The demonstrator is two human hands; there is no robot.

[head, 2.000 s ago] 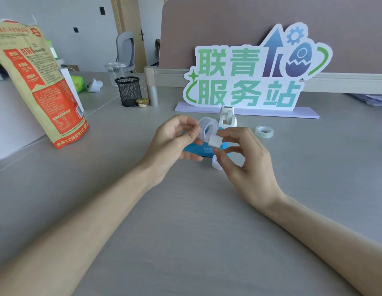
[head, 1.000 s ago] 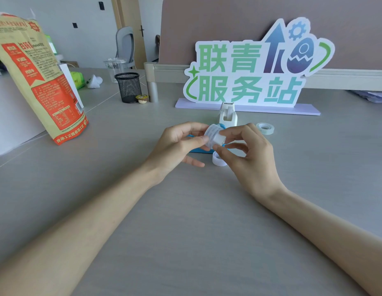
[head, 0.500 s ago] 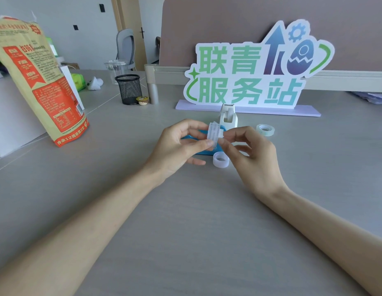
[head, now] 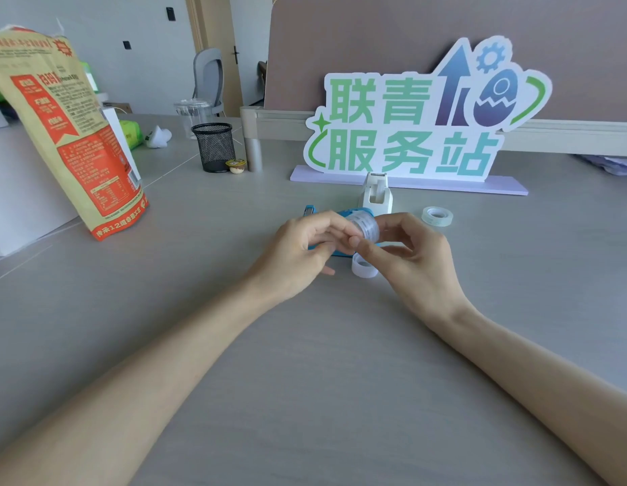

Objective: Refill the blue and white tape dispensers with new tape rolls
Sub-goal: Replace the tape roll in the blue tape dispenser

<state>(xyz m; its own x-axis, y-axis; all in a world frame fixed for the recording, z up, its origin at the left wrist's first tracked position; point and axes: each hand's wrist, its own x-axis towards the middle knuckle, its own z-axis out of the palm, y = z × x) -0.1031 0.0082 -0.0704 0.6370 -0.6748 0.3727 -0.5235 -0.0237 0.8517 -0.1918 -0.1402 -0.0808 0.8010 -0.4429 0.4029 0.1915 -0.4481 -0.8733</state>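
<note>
Both hands meet over the middle of the grey table. My left hand [head: 301, 247] and my right hand [head: 413, 257] pinch a clear tape roll [head: 366, 228] between their fingertips, lifted a little off the table. Behind and under the hands lies the blue dispenser [head: 334, 240], mostly hidden. The white dispenser [head: 376, 194] stands upright just beyond it. A small white ring [head: 363, 266] lies on the table under my right thumb. A second clear tape roll [head: 437, 216] lies flat to the right.
A large printed sign [head: 410, 135] on a lilac base stands behind the dispensers. A tall orange and tan bag [head: 65, 135] leans at the left. A black mesh cup [head: 213, 147] and a small yellow capsule [head: 236, 166] sit at the back left.
The roll and a white core piece, first held apart, have come together between my fingertips. Both hands stay in the same spot, turning the roll.
</note>
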